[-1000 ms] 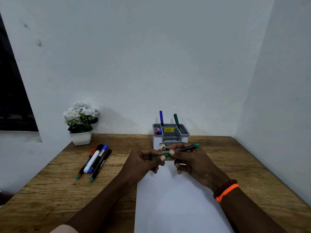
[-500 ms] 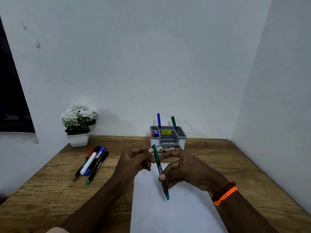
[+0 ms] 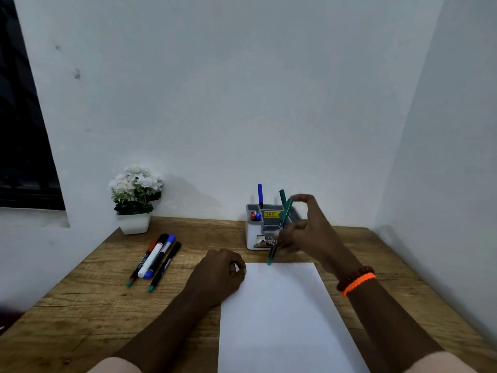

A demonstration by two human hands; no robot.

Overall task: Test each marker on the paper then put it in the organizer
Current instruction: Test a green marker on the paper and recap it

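My right hand (image 3: 312, 235) pinches a green marker (image 3: 283, 227) near its middle, forefinger raised. The marker is tilted, its green tip just above the far edge of the white paper (image 3: 282, 319). My left hand (image 3: 219, 275) rests at the paper's far left corner with fingers curled; I see nothing in it. The grey and white organizer (image 3: 252, 238) stands just behind the marker, partly hidden by my right hand. It holds an upright blue marker (image 3: 260, 195), a green marker (image 3: 282, 196), and short red and blue ones in its left compartment. Several loose markers (image 3: 156, 259) lie to the left.
A white pot of white flowers (image 3: 134, 200) stands at the back left of the wooden table (image 3: 80, 305). Walls close the table in at the back and right. A dark window is at the far left.
My hands have come apart. The right hand swung the green marker from level to tilted and carried it toward the paper's far edge. The left hand dropped onto the paper's corner.
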